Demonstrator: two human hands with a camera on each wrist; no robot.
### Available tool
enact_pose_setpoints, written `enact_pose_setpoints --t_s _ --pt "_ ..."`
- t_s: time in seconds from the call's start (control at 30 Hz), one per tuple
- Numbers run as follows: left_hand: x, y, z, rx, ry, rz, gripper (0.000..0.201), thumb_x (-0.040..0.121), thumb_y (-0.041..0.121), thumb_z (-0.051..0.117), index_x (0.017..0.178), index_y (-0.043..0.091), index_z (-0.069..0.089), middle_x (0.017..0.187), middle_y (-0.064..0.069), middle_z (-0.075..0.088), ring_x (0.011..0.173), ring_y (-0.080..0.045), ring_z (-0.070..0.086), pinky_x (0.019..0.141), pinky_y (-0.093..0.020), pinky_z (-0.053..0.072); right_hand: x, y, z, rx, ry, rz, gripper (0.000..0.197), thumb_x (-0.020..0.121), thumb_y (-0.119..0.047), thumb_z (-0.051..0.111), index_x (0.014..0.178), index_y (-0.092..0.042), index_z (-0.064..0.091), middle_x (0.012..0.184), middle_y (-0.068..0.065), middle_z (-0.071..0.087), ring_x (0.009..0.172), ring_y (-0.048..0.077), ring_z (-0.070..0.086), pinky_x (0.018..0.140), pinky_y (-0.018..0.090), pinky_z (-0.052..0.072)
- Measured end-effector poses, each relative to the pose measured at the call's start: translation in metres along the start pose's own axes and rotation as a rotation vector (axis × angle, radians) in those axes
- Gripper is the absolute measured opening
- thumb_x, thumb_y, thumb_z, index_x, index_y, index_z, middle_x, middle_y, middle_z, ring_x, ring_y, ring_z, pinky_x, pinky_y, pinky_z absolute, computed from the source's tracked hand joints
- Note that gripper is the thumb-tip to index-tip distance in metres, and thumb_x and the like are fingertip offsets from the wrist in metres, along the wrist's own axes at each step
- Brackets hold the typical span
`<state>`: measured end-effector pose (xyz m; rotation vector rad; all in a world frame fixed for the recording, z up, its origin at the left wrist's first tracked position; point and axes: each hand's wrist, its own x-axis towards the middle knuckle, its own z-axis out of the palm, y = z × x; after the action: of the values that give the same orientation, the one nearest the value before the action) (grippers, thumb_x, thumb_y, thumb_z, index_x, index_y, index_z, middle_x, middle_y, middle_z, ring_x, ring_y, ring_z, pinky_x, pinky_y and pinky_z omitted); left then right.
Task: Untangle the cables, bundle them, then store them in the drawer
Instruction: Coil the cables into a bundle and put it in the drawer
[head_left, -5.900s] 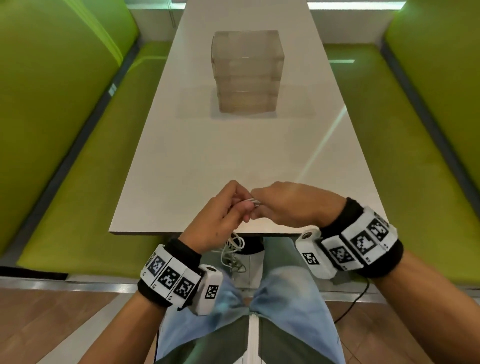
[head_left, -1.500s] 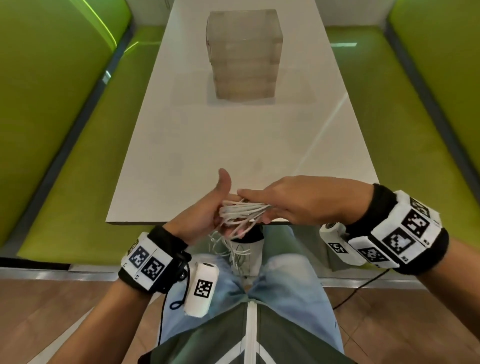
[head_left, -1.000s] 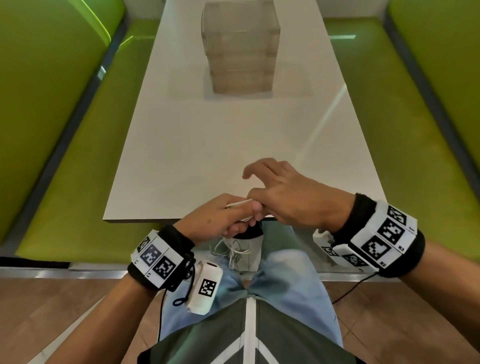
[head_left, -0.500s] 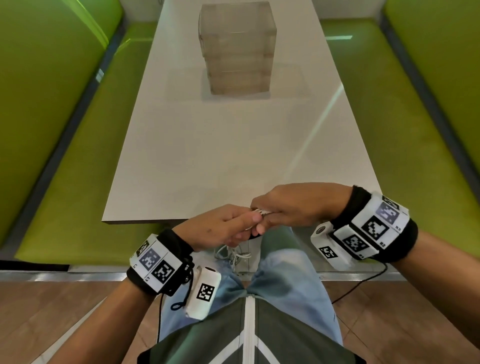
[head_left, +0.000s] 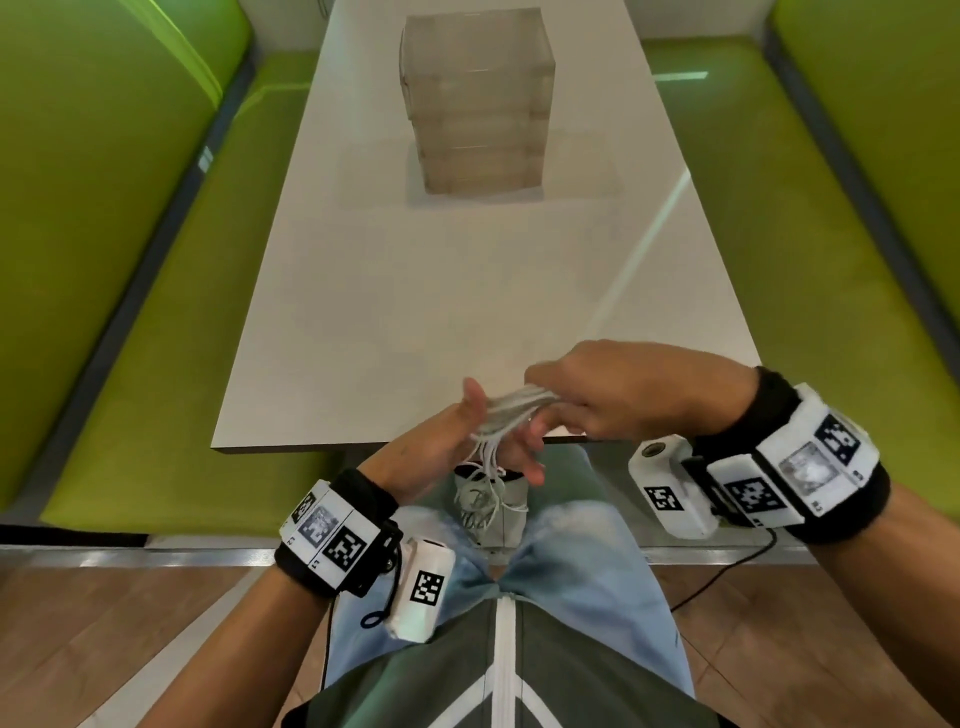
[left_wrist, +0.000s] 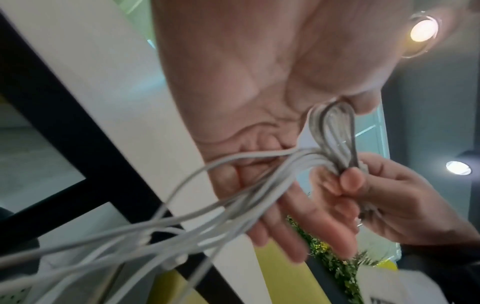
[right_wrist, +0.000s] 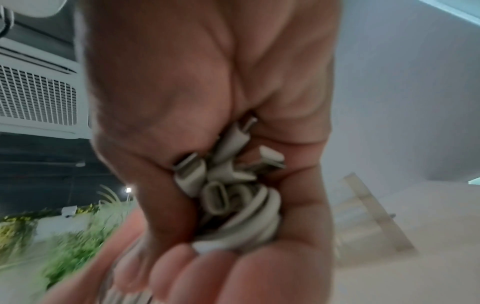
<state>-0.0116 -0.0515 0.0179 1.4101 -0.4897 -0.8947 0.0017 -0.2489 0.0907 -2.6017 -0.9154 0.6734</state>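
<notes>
The white cables (head_left: 511, 410) are gathered into folded loops pinched in the right hand (head_left: 623, 395) and draped over the flat, straight-fingered left hand (head_left: 457, 447) at the table (head_left: 415, 312) edge, loose tails dangling, so bundling looks unfinished and the clear drawer unit (head_left: 475, 98) waits shut.

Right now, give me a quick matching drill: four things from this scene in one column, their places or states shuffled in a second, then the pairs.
1. right hand
2. left hand
3. drawer unit
4. loose cable ends

a. stands far down the white table
b. fingers straight, cables draped across
c. dangle below the table edge
d. grips the gathered cable loops

Pairs: 1-d, 2-b, 3-a, 4-c
</notes>
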Motion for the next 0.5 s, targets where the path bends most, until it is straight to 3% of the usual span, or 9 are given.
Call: enact_pose_setpoints --t_s 0.07,0.17,0.23,0.37,0.4,0.5 --pt "-0.001 -0.003 0.000 -0.185 0.028 0.052 0.084 0.072 0.085 0.029 0.115 0.022 0.065 0.078 -0.012 0.069 0.081 -0.025 0.070 0.084 -0.038 0.050 -0.005 0.001 -0.015 0.035 0.050 0.011 0.019 0.095 -0.034 0.050 0.089 -0.016 0.054 0.065 -0.010 0.051 0.054 0.005 0.048 0.055 0.020 0.034" --pt "0.002 -0.001 0.000 -0.190 0.047 0.084 0.081 0.075 0.083 0.029 0.098 0.017 0.069 0.059 0.001 0.059 0.075 -0.022 0.067 0.080 -0.036 0.048 -0.011 0.000 -0.033 0.111 0.090 0.009 0.018 0.093 -0.033 0.053 0.080 -0.022 0.051 0.065 -0.005 0.058 0.053 0.006 0.053 0.052 0.020 0.040" --pt "0.004 0.003 0.001 -0.164 0.053 0.106 0.078 0.073 0.084 0.030 0.091 0.019 0.069 0.063 0.002 0.061 0.077 -0.020 0.067 0.080 -0.032 0.049 -0.013 -0.001 -0.040 0.174 0.134 0.024 0.018 0.093 -0.031 0.055 0.078 -0.023 0.051 0.065 -0.003 0.059 0.050 0.009 0.054 0.051 0.023 0.045" --pt "0.006 0.005 0.002 -0.020 0.123 0.167 0.063 0.078 0.077 0.034 0.089 0.022 0.063 0.072 0.005 0.066 0.099 -0.022 0.066 0.092 -0.033 0.047 -0.015 0.001 -0.049 0.306 0.259 0.042 0.016 0.093 -0.027 0.054 0.078 -0.022 0.054 0.062 -0.004 0.057 0.048 0.008 0.055 0.051 0.023 0.048" --pt "0.006 0.005 0.002 0.034 0.164 0.170 0.054 0.082 0.070 0.040 0.089 0.020 0.059 0.071 0.006 0.065 0.097 -0.021 0.067 0.090 -0.032 0.048 -0.015 0.003 -0.050 0.328 0.287 0.044 0.016 0.093 -0.026 0.054 0.077 -0.023 0.053 0.061 -0.005 0.056 0.048 0.007 0.054 0.051 0.023 0.048" --pt "0.009 0.004 0.003 0.119 0.351 0.205 0.034 0.091 0.051 0.050 0.083 0.018 0.052 0.065 0.008 0.060 0.068 -0.015 0.057 0.065 -0.027 0.047 -0.014 0.005 -0.046 0.395 0.356 0.058 0.019 0.093 -0.026 0.053 0.075 -0.025 0.051 0.060 -0.006 0.055 0.047 0.005 0.054 0.050 0.022 0.049"
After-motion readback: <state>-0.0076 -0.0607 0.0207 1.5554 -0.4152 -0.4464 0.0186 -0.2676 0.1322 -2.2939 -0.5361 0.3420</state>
